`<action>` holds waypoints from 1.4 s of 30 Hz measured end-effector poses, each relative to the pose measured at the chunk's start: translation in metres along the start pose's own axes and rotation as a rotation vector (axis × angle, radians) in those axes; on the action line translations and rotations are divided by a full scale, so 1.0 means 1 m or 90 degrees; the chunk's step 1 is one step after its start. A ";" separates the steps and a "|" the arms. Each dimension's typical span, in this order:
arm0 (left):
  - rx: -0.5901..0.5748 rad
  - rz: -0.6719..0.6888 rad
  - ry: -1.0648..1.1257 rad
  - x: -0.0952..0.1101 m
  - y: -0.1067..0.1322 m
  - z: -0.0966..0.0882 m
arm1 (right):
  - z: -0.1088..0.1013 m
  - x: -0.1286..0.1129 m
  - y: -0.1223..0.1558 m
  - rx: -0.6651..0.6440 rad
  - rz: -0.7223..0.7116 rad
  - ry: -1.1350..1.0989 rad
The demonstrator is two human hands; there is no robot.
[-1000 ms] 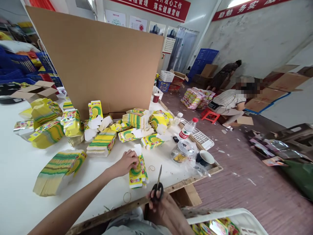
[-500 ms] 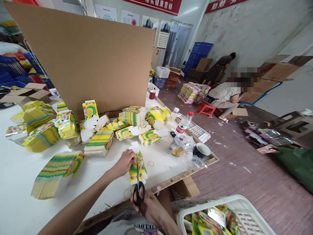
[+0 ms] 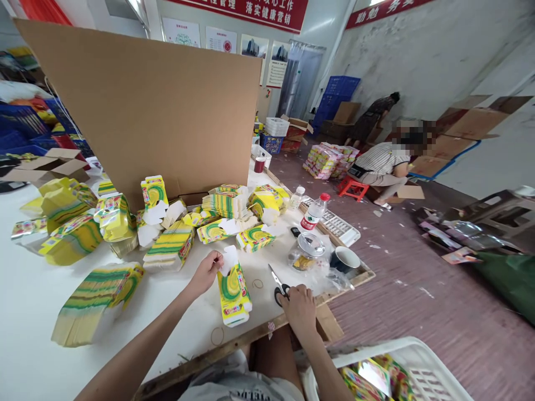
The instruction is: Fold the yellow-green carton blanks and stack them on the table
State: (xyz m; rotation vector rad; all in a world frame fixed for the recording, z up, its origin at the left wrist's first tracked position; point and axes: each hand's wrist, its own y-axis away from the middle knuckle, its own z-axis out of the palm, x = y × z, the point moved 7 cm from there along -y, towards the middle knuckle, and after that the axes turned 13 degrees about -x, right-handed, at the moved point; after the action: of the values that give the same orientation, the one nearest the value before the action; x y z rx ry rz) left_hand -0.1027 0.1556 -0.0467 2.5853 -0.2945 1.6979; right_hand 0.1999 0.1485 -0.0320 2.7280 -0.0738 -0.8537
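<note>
And here we have it: a slim yellow-and-green carton (image 3: 234,292) of glossy printed card, crisp-edged and boxy, its matte white flap (image 3: 229,260) pinched in our left hand (image 3: 209,270). It sits between our hands, on the smooth white table (image 3: 29,301). Our right hand (image 3: 300,307) is at the scissors (image 3: 280,285), black loops, tapering metal blades; whether its curled fingers grip them, we can't tell.
</note>
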 end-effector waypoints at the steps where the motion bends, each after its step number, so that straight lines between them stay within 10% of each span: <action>1: 0.005 -0.004 -0.004 -0.001 0.000 0.001 | 0.001 -0.007 0.003 0.010 -0.011 0.027; 8: 0.073 -0.098 -0.111 -0.038 -0.007 -0.010 | 0.061 -0.104 0.062 -0.159 -0.376 0.075; 16: 0.128 -0.201 -0.205 -0.082 0.011 -0.021 | 0.063 -0.101 0.065 -0.170 -0.416 -0.035; 27: 0.166 -0.162 0.005 -0.035 0.057 -0.002 | 0.052 -0.101 0.043 -0.139 -0.388 -0.051; 32: 0.138 -0.166 0.061 -0.007 0.074 0.035 | 0.056 -0.098 0.044 -0.087 -0.308 -0.050; 42: 0.121 -0.203 0.134 0.004 0.075 0.060 | 0.059 -0.087 0.057 -0.027 -0.211 -0.065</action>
State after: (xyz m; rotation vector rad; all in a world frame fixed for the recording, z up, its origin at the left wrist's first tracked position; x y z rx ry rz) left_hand -0.0602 0.0734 -0.0730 2.3752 0.2845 1.9267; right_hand 0.0971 0.0904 -0.0146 2.6956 0.3807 -1.0662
